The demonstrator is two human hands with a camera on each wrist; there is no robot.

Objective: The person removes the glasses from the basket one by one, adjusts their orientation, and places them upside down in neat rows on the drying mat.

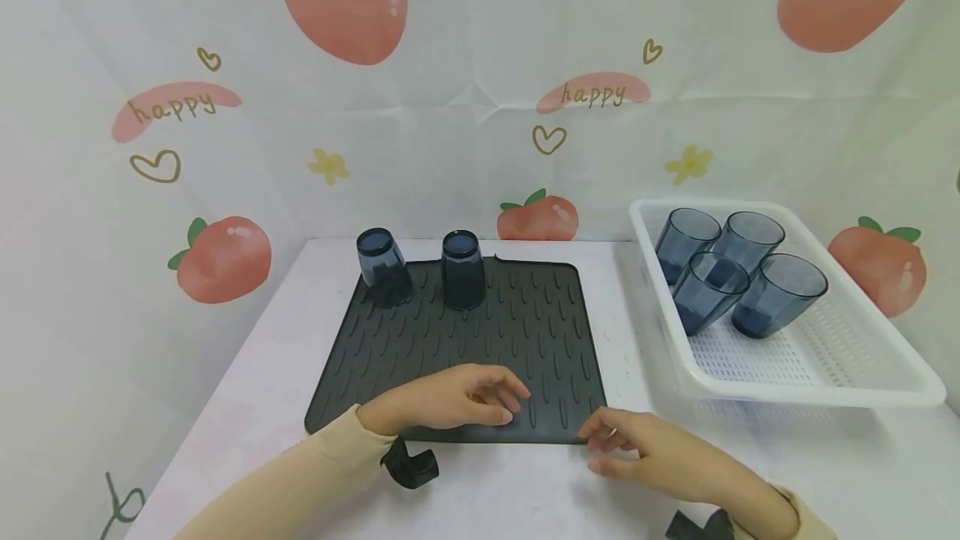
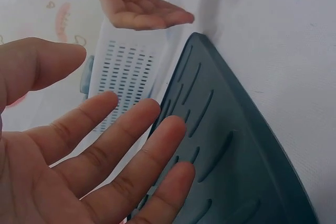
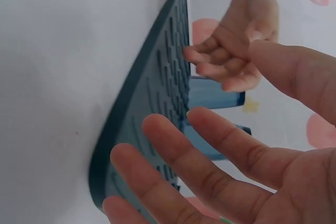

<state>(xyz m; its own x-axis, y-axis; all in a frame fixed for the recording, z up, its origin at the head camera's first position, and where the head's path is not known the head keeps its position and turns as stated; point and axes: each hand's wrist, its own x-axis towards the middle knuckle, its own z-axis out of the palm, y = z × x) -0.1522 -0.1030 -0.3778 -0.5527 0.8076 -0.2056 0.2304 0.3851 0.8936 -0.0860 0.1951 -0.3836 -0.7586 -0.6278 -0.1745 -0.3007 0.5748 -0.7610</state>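
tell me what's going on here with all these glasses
A person has both hands by a dark ridged mat, with nothing held in either one. The left hand is over the near part of the mat, and the right hand is by its near right corner; the fingers look relaxed. Two blue glasses stand upside down toward the mat's far edge, while four more glasses sit rims up in the white basket on the right.

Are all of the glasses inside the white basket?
No, only four glasses are in the white basket, while two more glasses stand on the black mat.
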